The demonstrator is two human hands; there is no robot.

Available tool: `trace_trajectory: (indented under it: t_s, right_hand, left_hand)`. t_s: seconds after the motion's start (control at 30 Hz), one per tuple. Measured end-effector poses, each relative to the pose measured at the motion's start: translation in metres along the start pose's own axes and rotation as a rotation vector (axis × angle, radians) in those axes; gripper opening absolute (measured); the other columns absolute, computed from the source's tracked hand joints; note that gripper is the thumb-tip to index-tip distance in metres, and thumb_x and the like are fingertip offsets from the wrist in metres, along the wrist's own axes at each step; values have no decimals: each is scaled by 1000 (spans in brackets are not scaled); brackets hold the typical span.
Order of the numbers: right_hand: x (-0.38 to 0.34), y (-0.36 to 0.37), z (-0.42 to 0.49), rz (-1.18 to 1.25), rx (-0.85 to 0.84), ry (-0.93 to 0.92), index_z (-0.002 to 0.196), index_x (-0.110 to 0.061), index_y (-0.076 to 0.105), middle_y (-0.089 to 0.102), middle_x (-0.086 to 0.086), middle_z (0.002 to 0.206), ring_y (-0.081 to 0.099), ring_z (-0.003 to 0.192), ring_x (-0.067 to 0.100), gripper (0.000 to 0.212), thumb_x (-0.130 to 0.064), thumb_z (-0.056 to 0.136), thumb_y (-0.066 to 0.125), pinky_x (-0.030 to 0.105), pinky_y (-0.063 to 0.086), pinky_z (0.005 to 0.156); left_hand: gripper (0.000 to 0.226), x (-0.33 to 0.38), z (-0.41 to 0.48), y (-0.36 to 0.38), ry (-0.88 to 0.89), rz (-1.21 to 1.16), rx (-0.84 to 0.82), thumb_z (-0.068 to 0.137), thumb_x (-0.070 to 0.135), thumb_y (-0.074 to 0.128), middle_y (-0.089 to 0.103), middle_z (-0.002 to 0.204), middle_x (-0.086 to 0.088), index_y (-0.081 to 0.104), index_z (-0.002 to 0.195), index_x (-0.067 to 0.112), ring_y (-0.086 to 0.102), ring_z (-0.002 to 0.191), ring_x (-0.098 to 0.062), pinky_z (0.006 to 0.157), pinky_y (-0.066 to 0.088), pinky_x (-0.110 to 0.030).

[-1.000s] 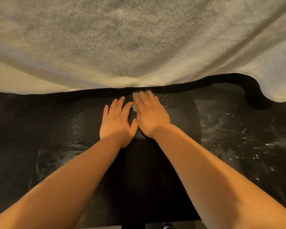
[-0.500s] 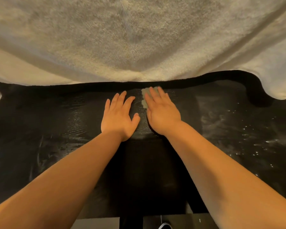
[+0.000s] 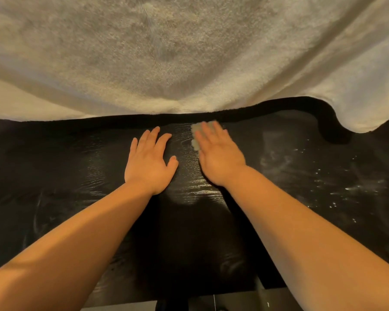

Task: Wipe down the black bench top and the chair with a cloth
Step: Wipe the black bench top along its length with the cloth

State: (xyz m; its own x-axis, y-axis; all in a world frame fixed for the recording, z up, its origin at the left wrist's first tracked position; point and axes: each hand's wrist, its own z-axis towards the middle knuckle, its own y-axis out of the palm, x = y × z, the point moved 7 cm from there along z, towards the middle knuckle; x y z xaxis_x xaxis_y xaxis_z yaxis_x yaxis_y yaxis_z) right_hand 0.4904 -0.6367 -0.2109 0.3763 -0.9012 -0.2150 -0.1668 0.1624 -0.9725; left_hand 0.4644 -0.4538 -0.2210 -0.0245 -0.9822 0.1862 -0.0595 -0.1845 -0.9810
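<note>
A pale fleece throw point(image 3: 189, 52) is draping the far edge, and the black bench top point(image 3: 54, 176) is gleaming below. The left hand point(image 3: 149, 163) is lying flat, spread and empty. The right hand point(image 3: 218, 156) is pressing straight fingers on the small cloth point(image 3: 197, 135), far centre. It looks soft and light, probably best pinned under the palm.

Both hands lie flat on the bench top point(image 3: 54, 176), right hand point(image 3: 220, 158) on the cloth point(image 3: 197, 131), left hand point(image 3: 147, 163) beside it.
</note>
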Motion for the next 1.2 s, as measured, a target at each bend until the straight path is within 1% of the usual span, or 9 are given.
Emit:
trace_trajectory:
  t_s: [0.13, 0.27, 0.37, 0.53, 0.63, 0.83, 0.97, 1.1, 1.2]
  right_hand:
    - [16, 4, -16, 33, -41, -45, 167, -19, 9, 3, 5, 175, -5, 160, 29, 62, -31, 110, 30, 46, 3, 130]
    - [95, -15, -38, 50, 87, 254, 164, -13, 21, 19, 12, 171, 11, 156, 36, 64, -30, 103, 28, 54, 15, 126]
    - [103, -14, -44, 25, 86, 397, 164, -9, 18, 13, 14, 172, 6, 157, 38, 64, -30, 105, 33, 53, 10, 128]
    - [-3, 11, -58, 21, 8, 101, 167, -15, 11, 2, 8, 174, -6, 160, 33, 65, -34, 108, 32, 45, 1, 129]
    - [-11, 18, -82, 2, -37, -11, 167, -16, 11, 1, 4, 175, -6, 160, 29, 62, -34, 110, 29, 43, -1, 129]
    - [82, -5, -121, 16, 57, 271, 163, -11, 23, 15, 9, 172, 6, 159, 33, 59, -29, 108, 36, 51, 15, 128]
    - [57, -6, -119, 73, 119, 422, 162, -18, 19, 21, 12, 166, 17, 154, 39, 67, -26, 100, 43, 51, 20, 124]
    - [-42, 28, -131, 29, -45, 77, 166, -15, 9, 2, 8, 174, -7, 159, 35, 65, -30, 108, 33, 47, 5, 130]
    - [-31, 25, -146, -30, -93, -46, 166, -14, 8, -1, 8, 174, -8, 160, 32, 63, -33, 110, 27, 47, 2, 129]
  left_hand:
    - [70, -1, 0, 0, 5, 9, 2, 100, 57, 40, 19, 175, -4, 28, 163, 31, 11, 162, -27, 132, 9, -53]
    - [69, -2, 0, 0, -2, 10, -1, 100, 57, 41, 19, 175, -4, 29, 163, 32, 11, 162, -27, 132, 8, -53]
    - [69, 0, 0, 0, 6, 14, 8, 99, 57, 41, 21, 174, -5, 31, 162, 31, 14, 161, -28, 131, 11, -54]
    - [69, 0, 0, -2, 3, 14, 14, 99, 56, 43, 22, 174, -6, 31, 162, 31, 15, 161, -29, 131, 11, -55]
    - [69, 1, -1, -2, 11, 21, 13, 99, 57, 43, 22, 174, -6, 31, 162, 31, 15, 161, -29, 131, 11, -54]
    - [69, 1, -2, -6, 7, 11, 22, 100, 57, 44, 24, 174, -6, 32, 163, 31, 17, 161, -29, 132, 10, -53]
    - [65, 5, -7, -10, 7, -18, 39, 102, 53, 46, 29, 172, -7, 38, 162, 29, 22, 159, -30, 131, 12, -52]
    - [58, 9, -17, -17, -16, -29, 61, 103, 45, 47, 38, 167, -12, 49, 157, 23, 32, 154, -33, 129, 23, -50]
    - [54, 17, -39, -16, -11, -116, 78, 101, 38, 51, 45, 163, -15, 58, 151, 18, 38, 151, -37, 127, 27, -51]
